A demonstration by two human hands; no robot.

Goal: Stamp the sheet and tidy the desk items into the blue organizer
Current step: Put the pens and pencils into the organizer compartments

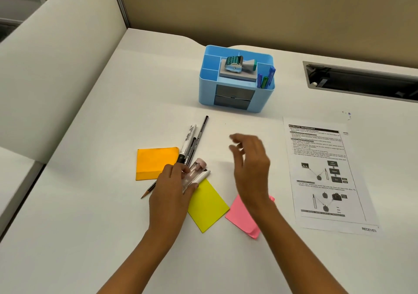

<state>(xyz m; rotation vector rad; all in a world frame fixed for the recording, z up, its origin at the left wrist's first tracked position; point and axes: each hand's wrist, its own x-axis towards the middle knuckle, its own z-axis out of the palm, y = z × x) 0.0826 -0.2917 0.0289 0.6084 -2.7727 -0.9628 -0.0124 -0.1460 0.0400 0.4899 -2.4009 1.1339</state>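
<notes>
The sheet (325,176) lies stamped at the right, so tidying is in hand. Pens (192,140) are gripped by the left hand (172,187); the right hand (251,169) is held spread and empty. A lift to the blue organizer (208,90), well apart, is called for next.

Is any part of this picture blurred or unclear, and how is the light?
Head view: the right hand is motion-blurred at its fingertips; the left hand, gripping the pens, is sharper; the sheet has small print too soft to read; light is soft, shadows faint.
</notes>
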